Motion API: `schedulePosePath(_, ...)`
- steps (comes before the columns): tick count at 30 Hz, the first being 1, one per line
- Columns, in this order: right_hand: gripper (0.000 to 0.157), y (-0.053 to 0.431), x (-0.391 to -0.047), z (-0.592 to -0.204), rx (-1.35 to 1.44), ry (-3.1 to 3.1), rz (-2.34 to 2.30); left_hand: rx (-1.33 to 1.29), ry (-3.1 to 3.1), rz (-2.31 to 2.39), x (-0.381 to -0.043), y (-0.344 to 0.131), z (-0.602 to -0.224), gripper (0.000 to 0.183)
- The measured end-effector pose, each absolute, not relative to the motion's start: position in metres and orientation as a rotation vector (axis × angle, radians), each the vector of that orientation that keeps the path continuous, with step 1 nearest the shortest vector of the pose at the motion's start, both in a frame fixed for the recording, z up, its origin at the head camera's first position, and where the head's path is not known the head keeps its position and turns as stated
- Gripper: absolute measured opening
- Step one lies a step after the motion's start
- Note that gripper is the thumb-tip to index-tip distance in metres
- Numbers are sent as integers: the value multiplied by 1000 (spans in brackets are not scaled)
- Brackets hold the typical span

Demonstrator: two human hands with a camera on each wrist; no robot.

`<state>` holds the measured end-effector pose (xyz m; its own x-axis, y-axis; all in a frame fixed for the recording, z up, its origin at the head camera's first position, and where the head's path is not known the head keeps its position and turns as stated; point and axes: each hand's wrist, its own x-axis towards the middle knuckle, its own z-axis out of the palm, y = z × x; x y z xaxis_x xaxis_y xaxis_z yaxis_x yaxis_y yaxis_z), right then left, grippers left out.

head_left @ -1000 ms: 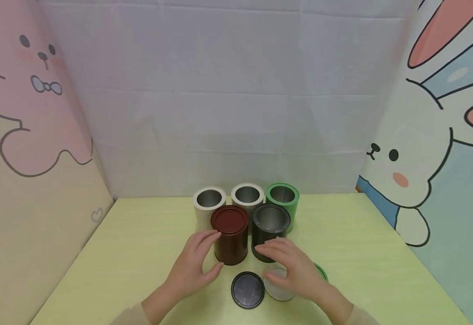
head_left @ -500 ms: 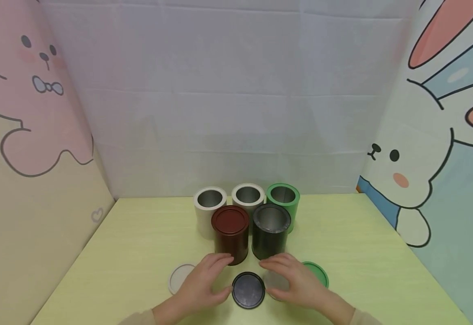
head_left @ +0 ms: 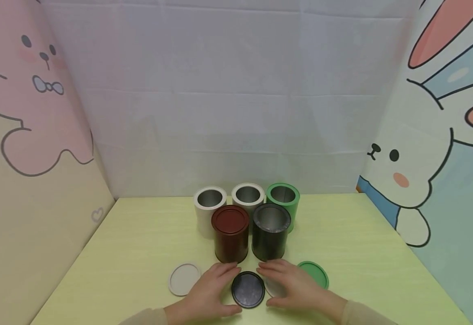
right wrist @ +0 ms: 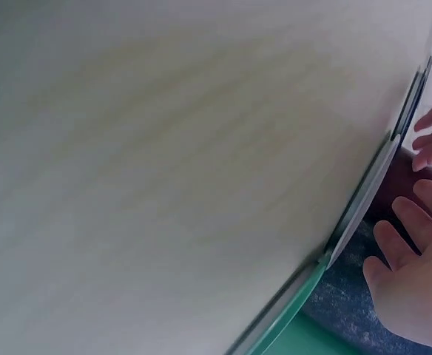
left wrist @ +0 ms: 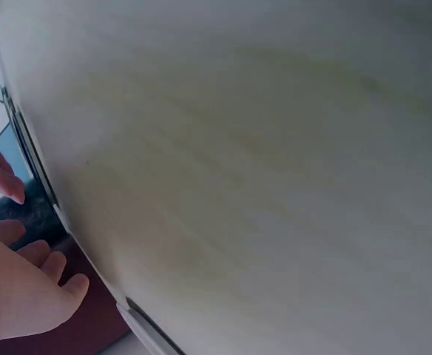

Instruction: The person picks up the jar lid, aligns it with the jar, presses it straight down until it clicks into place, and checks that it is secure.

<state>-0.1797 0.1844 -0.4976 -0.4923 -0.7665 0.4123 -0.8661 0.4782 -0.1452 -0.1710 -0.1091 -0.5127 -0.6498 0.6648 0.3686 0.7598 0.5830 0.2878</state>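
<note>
A round black lid [head_left: 248, 290] lies on the table between my two hands. My left hand [head_left: 212, 291] is beside its left edge, thumb and fingers spread apart; contact with the lid cannot be made out. On the other side, my right hand [head_left: 295, 285] has its fingers loosely bent, above part of a whitish lid [head_left: 274, 287]. In the left wrist view, my left hand [left wrist: 35, 292] shows nothing in its grasp. The right wrist view likewise finds my right hand [right wrist: 416, 274] holding nothing, near the lids' edges.
Behind the hands stand a dark red can [head_left: 231, 243] with its lid on and an uncovered black can [head_left: 269, 241]. Two whitish cans [head_left: 204, 219] and a green can [head_left: 293, 212], all uncovered, stand farther back. A white lid [head_left: 184, 280] lies left, a green lid [head_left: 315, 274] right.
Both hands have drawn back from beside the cans toward the near side of the table, coming to either side of the black lid. The cans and lids have stayed put.
</note>
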Motion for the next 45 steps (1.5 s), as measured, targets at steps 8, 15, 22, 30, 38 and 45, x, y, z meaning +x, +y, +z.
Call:
schedulePosePath(8,70,180,-180,-502,1422,-2456,433,-1194,-2646,-607,-173,-106,-517,85)
schedulePosePath(15,70,176,-181,-504,1433,-2431,382,-1218,-2609,-579,-176,-105,-518,82)
schedulePosePath(22,67,174,-181,-504,1446,-2442,337,-1259,-2532,-557,-179,-106,-519,73)
schedulePosePath(30,63,171,-183,-505,1480,-2395,291,-1298,-2521,-546,-179,-106,-517,63)
schedulePosePath(38,53,168,-182,-505,1464,-2404,254,-1305,-2522,-539,-180,-106,-517,55)
schedulePosePath(45,53,166,-182,-505,1469,-2416,267,-1327,-2531,-501,-182,-105,-518,55)
